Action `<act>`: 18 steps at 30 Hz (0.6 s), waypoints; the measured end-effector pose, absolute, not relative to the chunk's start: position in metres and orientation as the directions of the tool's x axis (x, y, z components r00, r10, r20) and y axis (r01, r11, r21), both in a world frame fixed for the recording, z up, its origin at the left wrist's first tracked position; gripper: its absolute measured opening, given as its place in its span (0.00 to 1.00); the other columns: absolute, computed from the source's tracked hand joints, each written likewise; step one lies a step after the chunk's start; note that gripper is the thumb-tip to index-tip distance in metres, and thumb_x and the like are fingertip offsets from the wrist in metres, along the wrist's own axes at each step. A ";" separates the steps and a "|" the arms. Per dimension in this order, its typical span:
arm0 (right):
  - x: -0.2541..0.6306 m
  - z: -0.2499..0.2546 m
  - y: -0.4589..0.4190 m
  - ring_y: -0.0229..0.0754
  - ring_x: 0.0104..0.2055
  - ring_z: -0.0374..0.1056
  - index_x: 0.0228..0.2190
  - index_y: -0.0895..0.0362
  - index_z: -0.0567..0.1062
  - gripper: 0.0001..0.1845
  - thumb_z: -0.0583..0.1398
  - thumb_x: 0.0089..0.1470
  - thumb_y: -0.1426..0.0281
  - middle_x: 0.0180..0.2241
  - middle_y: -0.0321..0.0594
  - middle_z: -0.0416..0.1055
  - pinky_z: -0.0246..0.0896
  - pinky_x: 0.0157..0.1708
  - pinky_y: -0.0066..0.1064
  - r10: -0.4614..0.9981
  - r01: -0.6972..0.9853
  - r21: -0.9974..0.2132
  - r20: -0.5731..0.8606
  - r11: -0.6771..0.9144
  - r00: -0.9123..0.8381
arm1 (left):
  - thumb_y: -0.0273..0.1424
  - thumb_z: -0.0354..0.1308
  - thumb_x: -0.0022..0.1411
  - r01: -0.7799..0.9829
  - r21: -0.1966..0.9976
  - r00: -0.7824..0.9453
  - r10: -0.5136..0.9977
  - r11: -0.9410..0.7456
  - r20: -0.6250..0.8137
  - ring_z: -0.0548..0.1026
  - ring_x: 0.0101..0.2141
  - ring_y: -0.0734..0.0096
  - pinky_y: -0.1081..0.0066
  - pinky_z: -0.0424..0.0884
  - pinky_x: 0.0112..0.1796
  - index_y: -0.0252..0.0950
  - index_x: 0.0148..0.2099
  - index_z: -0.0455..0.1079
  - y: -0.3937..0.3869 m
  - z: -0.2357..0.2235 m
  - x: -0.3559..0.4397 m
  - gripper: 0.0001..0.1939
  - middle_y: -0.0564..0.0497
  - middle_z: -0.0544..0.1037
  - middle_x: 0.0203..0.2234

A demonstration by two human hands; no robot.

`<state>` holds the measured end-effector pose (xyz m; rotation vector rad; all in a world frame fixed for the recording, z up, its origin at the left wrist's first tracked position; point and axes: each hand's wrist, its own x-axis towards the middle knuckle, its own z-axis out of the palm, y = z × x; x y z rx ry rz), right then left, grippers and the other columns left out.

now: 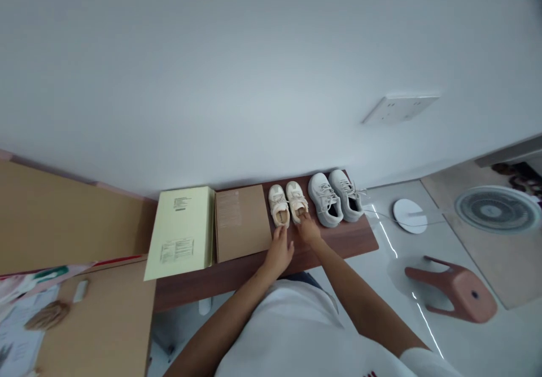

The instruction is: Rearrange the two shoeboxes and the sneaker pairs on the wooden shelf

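Observation:
A pair of small cream sneakers stands side by side on a dark wooden bench, toes toward the wall. My left hand (279,251) is at the heel of the left cream sneaker (278,202), its fingertips touching the back edge and its thumb held apart. At the right cream sneaker (296,195), my right hand (309,230) has its fingers over the heel and opening, apparently pinching the heel; the fingertips are partly hidden inside. Just to the right stands a larger pair of light grey sneakers (325,199) with laces.
Left of the shoes, a brown cardboard box (243,224) and a pale yellow box (180,233) sit on the bench (339,241). Farther left is a large open carton (97,315). A pink stool (461,292) and a fan (495,210) stand on the right.

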<state>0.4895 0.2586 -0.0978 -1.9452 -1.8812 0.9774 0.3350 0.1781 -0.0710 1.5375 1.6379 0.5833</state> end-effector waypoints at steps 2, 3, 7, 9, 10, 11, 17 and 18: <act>0.495 -0.103 0.261 0.55 0.56 0.66 0.47 0.57 0.76 0.16 0.56 0.57 0.72 0.56 0.55 0.67 0.59 0.58 0.46 0.968 0.740 -0.665 -0.239 -0.102 -0.082 | 0.24 0.53 0.61 0.615 0.722 -0.074 0.934 0.318 -0.349 0.63 0.64 0.45 0.49 0.63 0.61 0.26 0.69 0.57 0.209 -0.078 0.363 0.34 0.26 0.55 0.68; 0.498 -0.105 0.260 0.55 0.58 0.65 0.47 0.57 0.76 0.16 0.56 0.58 0.69 0.56 0.55 0.67 0.59 0.59 0.45 0.978 0.706 -0.704 -0.195 -0.083 -0.079 | 0.23 0.53 0.61 0.605 0.697 -0.138 0.914 0.384 -0.382 0.63 0.64 0.43 0.47 0.63 0.60 0.28 0.68 0.58 0.222 -0.082 0.371 0.33 0.27 0.53 0.69; 0.521 -0.110 0.258 0.55 0.58 0.64 0.41 0.57 0.77 0.20 0.59 0.58 0.55 0.51 0.54 0.69 0.61 0.60 0.43 0.988 0.532 -0.835 -0.152 -0.140 0.021 | 0.22 0.52 0.60 0.454 0.741 -0.297 0.868 0.495 -0.398 0.67 0.61 0.45 0.47 0.61 0.61 0.32 0.54 0.73 0.245 -0.098 0.375 0.20 0.32 0.66 0.63; 0.532 -0.113 0.260 0.54 0.54 0.66 0.37 0.56 0.76 0.23 0.58 0.56 0.49 0.46 0.50 0.72 0.64 0.56 0.43 0.963 0.406 -0.874 -0.245 -0.268 0.108 | 0.24 0.53 0.59 0.241 0.821 -0.353 0.835 0.518 -0.423 0.71 0.58 0.49 0.51 0.63 0.61 0.32 0.44 0.75 0.242 -0.104 0.371 0.13 0.36 0.74 0.54; 0.535 -0.115 0.261 0.54 0.52 0.68 0.36 0.56 0.75 0.24 0.58 0.55 0.47 0.43 0.48 0.73 0.67 0.53 0.43 0.937 0.327 -0.878 -0.322 -0.350 0.138 | 0.26 0.53 0.60 0.122 0.843 -0.372 0.811 0.524 -0.451 0.73 0.54 0.51 0.53 0.66 0.59 0.32 0.42 0.75 0.239 -0.106 0.370 0.11 0.38 0.77 0.49; 0.537 -0.119 0.263 0.53 0.49 0.70 0.37 0.55 0.74 0.25 0.58 0.55 0.46 0.40 0.46 0.74 0.69 0.49 0.42 0.899 0.243 -0.866 -0.412 -0.437 0.151 | 0.28 0.51 0.62 0.004 0.845 -0.379 0.783 0.535 -0.493 0.75 0.50 0.54 0.54 0.70 0.55 0.32 0.42 0.74 0.237 -0.108 0.370 0.12 0.40 0.78 0.45; 0.530 -0.129 0.259 0.46 0.36 0.75 0.44 0.52 0.70 0.17 0.58 0.58 0.55 0.38 0.41 0.75 0.75 0.36 0.39 0.633 -0.043 -0.661 -0.735 -0.750 0.244 | 0.29 0.47 0.62 -0.402 0.642 -0.308 0.564 0.652 -0.766 0.78 0.39 0.63 0.63 0.78 0.39 0.33 0.44 0.71 0.233 -0.112 0.378 0.13 0.45 0.79 0.36; 0.533 -0.127 0.257 0.47 0.37 0.75 0.45 0.52 0.70 0.17 0.57 0.58 0.56 0.39 0.42 0.75 0.75 0.37 0.40 0.647 -0.036 -0.670 -0.729 -0.742 0.225 | 0.29 0.48 0.62 -0.386 0.637 -0.328 0.546 0.668 -0.771 0.78 0.41 0.64 0.63 0.78 0.39 0.35 0.46 0.70 0.232 -0.114 0.378 0.13 0.45 0.79 0.38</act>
